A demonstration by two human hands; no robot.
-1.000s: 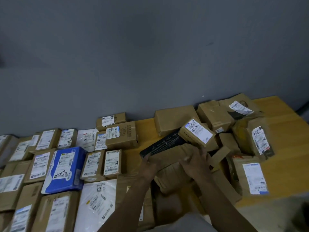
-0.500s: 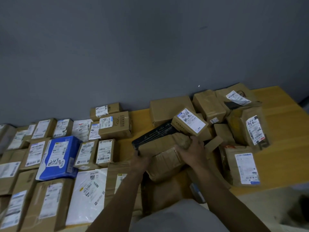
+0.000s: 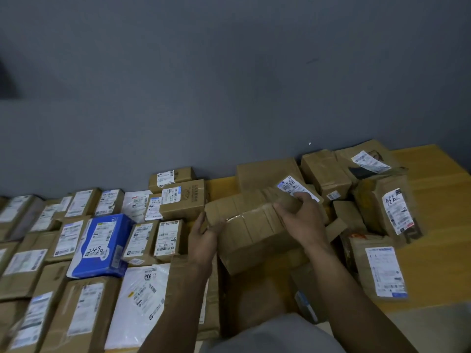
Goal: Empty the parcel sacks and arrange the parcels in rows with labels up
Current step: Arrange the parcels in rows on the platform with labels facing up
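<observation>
A taped brown cardboard parcel [image 3: 252, 225] is held above the pile in the middle of the view. My left hand [image 3: 204, 238] grips its left end and my right hand [image 3: 300, 217] grips its upper right side. The face turned towards me shows only tape and no label. Behind my right hand a small box with a white label [image 3: 293, 187] peeks out. To the left, parcels lie in rows with labels up, among them a blue parcel marked 2490 [image 3: 102, 245] and a white mailer marked 936 [image 3: 142, 301].
A loose heap of brown parcels [image 3: 387, 210] lies on the right on the wooden table [image 3: 438, 225]. A padded envelope with a label [image 3: 382, 271] rests near the table's front edge. A grey wall [image 3: 229, 85] rises right behind the table.
Both hands have lifted the brown parcel out of the pile and turned it towards me. The black flat item seen earlier is now hidden behind it.
</observation>
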